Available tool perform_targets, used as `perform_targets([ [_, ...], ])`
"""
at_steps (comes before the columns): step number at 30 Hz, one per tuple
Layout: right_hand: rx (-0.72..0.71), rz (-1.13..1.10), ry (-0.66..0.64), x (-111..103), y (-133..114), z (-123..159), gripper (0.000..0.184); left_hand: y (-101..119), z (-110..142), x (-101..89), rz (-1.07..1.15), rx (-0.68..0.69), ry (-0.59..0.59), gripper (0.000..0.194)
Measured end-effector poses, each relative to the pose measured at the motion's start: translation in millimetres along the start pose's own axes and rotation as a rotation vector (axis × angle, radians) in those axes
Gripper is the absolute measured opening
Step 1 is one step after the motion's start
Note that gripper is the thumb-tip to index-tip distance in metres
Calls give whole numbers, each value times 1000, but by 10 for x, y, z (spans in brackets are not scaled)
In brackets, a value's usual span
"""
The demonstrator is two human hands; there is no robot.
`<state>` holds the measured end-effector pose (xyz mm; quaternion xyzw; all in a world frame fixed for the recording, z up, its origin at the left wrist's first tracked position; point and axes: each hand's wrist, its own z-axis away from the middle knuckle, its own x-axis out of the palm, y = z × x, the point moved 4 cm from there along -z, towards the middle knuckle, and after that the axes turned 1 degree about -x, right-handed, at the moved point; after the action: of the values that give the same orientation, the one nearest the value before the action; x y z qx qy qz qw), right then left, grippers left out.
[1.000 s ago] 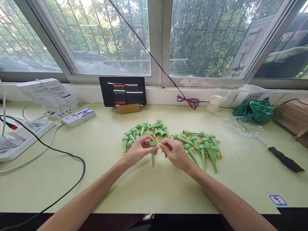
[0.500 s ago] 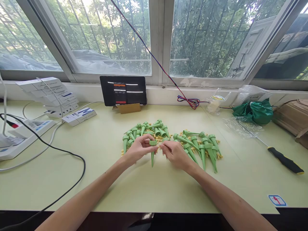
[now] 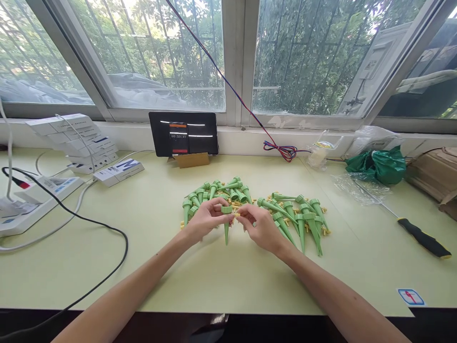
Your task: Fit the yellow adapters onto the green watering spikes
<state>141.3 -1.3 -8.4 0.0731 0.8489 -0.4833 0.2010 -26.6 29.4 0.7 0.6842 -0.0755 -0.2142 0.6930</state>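
Note:
My left hand (image 3: 206, 218) is closed round a green plant watering spike (image 3: 226, 231), its ridged cap up and its point down over the table. My right hand (image 3: 259, 225) pinches a small yellow valve (image 3: 237, 215) between thumb and forefinger, close against the spike's side below the cap. Whether the valve sits in the spike I cannot tell; fingertips cover the spot. Behind the left hand lies a pile of green spikes (image 3: 213, 189) mixed with loose yellow valves. A second group of green spikes (image 3: 309, 216) with yellow valves fitted or beside them lies right of my right hand.
A black-handled screwdriver (image 3: 423, 237) lies at the right, near a green bag (image 3: 376, 165) and a brown cardboard box (image 3: 433, 178). A tablet (image 3: 183, 134) leans on a stand at the back. White boxes (image 3: 119, 171), a power strip (image 3: 59, 197) and cables occupy the left.
The right hand's fingertips have shifted slightly, and the yellow valve between them shows more clearly beside the spike. The left hand still holds the spike in about the same place.

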Motion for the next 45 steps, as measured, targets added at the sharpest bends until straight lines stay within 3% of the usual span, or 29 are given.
perform_targets([
  [8, 10, 97, -48, 2, 25, 0, 34, -35, -11, 25, 47, 27, -50, 33],
  [20, 8, -26, -7, 13, -3, 13, 8, -69, -38, -16, 37, 21, -4, 35],
  [31, 18, 68, -59, 18, 37, 6, 29, -69, -32, -2, 42, 22, -52, 33],
  [39, -11, 13, 3, 9, -19, 8, 6, -70, -41, -13, 39, 21, -21, 35],
  [45, 16, 41, -69, 16, 6, 9, 21, -46, -20, 11, 33, 28, -49, 33],
])
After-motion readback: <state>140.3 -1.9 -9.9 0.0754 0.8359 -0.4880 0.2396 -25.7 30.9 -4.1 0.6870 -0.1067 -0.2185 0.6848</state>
